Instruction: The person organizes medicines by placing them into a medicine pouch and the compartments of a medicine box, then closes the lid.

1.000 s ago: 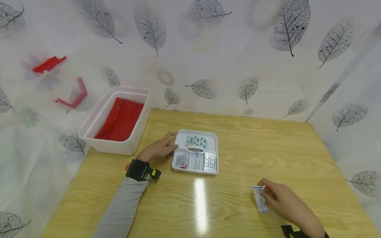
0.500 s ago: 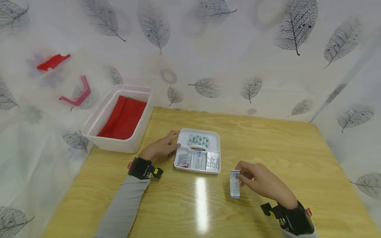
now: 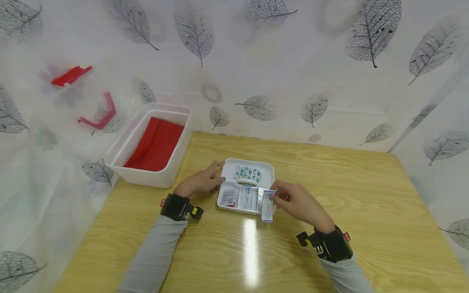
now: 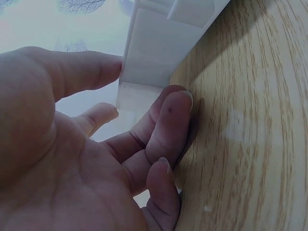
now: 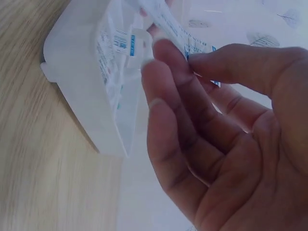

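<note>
A shallow white medicine box (image 3: 270, 167) with compartments lies on the wooden table. My left hand (image 3: 199, 182) is at its left side; in the left wrist view the thumb (image 4: 96, 72) touches the box rim, and the other fingers rest loosely bent beside the wall. My right hand (image 3: 298, 202) pinches a small white packet with blue ends (image 3: 268, 206) between thumb and fingertips. The packet hangs over the box's front right corner, partly covering a silver blister pack (image 3: 260, 196). A capsule blister (image 3: 248, 173) lies in the back section, and flat packets (image 3: 229, 197) lie in front.
A larger white tub (image 3: 165, 179) holding a folded red cloth (image 3: 155, 144) stands at the table's back left. A leaf-patterned curtain (image 3: 227, 61) borders the table (image 3: 366, 195) behind. A pink bracket-like piece (image 3: 100, 118) and a red piece (image 3: 71, 76) are at the left.
My right hand has carried the packet leftward and away from me, from the table's right side to over the box's front right corner. My left hand has stayed at the box's left side.
</note>
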Tool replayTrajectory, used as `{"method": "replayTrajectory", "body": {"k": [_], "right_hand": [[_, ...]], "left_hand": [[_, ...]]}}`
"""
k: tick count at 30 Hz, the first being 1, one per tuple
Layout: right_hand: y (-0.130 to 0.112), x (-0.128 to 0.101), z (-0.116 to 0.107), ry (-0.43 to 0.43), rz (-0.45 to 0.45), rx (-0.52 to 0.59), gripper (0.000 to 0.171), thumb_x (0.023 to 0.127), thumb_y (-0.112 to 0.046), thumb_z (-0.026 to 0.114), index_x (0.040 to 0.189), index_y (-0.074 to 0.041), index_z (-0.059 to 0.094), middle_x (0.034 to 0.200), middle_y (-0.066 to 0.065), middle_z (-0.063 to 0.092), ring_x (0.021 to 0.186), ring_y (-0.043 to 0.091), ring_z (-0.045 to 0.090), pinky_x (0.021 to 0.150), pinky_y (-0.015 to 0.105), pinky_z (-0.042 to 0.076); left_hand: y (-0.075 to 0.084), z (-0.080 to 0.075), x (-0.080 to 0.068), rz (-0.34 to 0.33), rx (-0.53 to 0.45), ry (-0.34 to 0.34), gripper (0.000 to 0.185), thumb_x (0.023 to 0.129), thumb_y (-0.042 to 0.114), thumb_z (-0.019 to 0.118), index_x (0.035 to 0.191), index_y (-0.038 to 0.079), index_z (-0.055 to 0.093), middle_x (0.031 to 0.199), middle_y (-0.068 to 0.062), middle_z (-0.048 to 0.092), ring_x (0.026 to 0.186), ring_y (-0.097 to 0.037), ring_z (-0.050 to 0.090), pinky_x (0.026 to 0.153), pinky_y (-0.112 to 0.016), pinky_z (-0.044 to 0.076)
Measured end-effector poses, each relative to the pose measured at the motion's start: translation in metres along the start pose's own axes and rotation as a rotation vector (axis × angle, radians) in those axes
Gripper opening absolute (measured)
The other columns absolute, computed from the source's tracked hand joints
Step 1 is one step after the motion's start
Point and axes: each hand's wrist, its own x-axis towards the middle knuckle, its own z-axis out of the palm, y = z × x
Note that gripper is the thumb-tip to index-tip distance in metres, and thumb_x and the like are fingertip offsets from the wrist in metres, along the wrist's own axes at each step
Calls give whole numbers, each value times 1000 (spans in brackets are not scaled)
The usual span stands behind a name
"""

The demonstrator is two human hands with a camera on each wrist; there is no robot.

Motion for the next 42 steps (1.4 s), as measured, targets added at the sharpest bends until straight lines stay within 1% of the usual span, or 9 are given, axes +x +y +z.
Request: {"method": "replayTrajectory", "body": {"k": [4, 8, 17, 22, 26, 29, 33, 37, 42], "right_hand": [[-3, 16, 7, 73, 7, -69, 6, 97, -15, 68, 102, -15, 68, 86, -3, 72, 78, 8, 66, 70, 29, 55], [-8, 28, 15, 129, -5, -91, 6, 95, -13, 69, 100, -14, 69, 84, -4, 70, 75, 8, 64, 66, 27, 54], [-15, 46, 31, 118, 40, -131, 5, 92, -16, 73, 96, -14, 70, 83, -4, 69, 74, 8, 62, 63, 27, 51], [-16, 51, 38, 128, 47, -180, 7, 93, -22, 74, 94, -15, 72, 79, -6, 67, 69, 6, 58, 59, 26, 48], [-16, 52, 43, 184, 19, -252, 15, 98, -28, 69, 90, -17, 73, 73, -8, 58, 60, 7, 50, 53, 25, 40], [-15, 53, 46, 231, -18, -283, 12, 98, -24, 69, 92, -16, 75, 75, -7, 54, 61, 7, 47, 53, 25, 39], [-13, 54, 50, 246, -38, -282, 5, 94, -16, 74, 97, -14, 77, 81, -7, 59, 65, 6, 50, 55, 23, 42], [-12, 55, 52, 237, 9, -270, 8, 91, -13, 76, 99, -15, 76, 82, -7, 64, 66, 6, 54, 57, 24, 45], [-12, 56, 54, 237, 58, -260, 17, 91, -17, 76, 103, -16, 65, 80, -7, 67, 65, 6, 56, 57, 25, 45]], "left_hand": [[0, 1, 0, -2, -2, 6, 63, 106, 32, 53, 159, 25, 21, 90, -7, 62, 77, -21, 56, 68, -30, 43], [-2, 2, 1, 10, -6, 4, 62, 106, 31, 53, 158, 24, 21, 89, -8, 62, 73, -20, 55, 65, -29, 42], [-3, 2, 3, 22, 7, -6, 63, 106, 31, 53, 159, 22, 20, 88, -7, 62, 70, -19, 54, 63, -29, 42], [-4, 1, 5, 16, 8, -5, 64, 105, 33, 54, 159, 25, 21, 89, -7, 62, 71, -20, 55, 64, -29, 41], [-3, 0, 5, 19, 5, -6, 63, 105, 33, 54, 159, 24, 21, 90, -7, 63, 74, -21, 57, 67, -31, 43], [-4, -1, 5, 21, 6, -9, 63, 105, 33, 53, 158, 23, 21, 90, -7, 63, 74, -20, 57, 67, -31, 44], [-5, 0, 5, 11, 10, -8, 62, 105, 33, 53, 158, 24, 21, 89, -7, 63, 73, -20, 56, 65, -30, 43], [-5, 1, 6, 4, 15, -4, 62, 105, 35, 53, 158, 26, 22, 90, -7, 64, 73, -19, 56, 65, -30, 43], [-5, 0, 5, 11, 13, -1, 62, 106, 33, 53, 158, 25, 21, 89, -7, 63, 71, -19, 55, 63, -29, 42]]}}
